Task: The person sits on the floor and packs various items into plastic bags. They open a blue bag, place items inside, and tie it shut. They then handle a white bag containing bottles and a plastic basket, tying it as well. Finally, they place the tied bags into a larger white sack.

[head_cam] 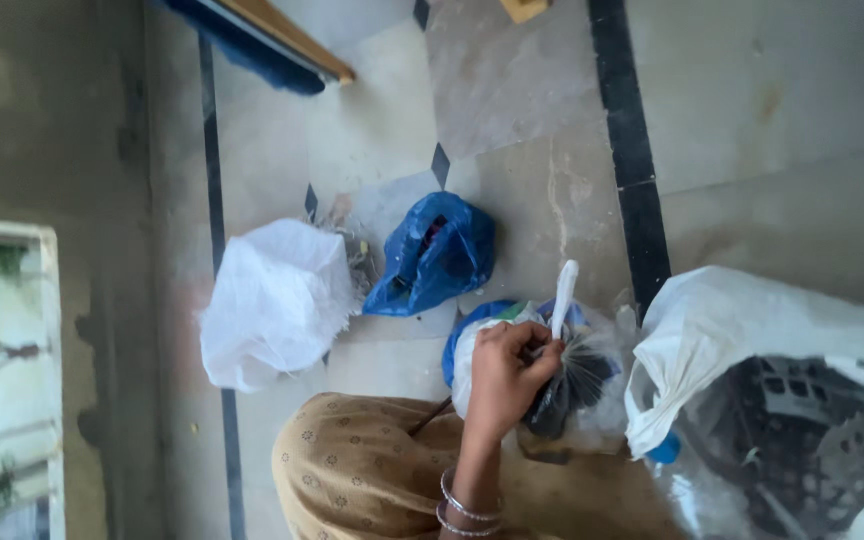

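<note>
One hand (507, 370) shows, its forearm rising from the bottom edge with two bangles at the wrist. Fingers (542, 352) are curled tight in a pinching grip. Which hand it is cannot be told.

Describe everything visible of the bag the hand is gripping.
The clear plastic bag sits on the marble floor, between a white-lined black basket and the person's tan patterned clothing. It is thin, crinkled and see-through, showing dark contents. One hand, which one cannot be told, pinches its gathered neck, from which a white twisted strip sticks upward. A blue bag lies behind.
</note>
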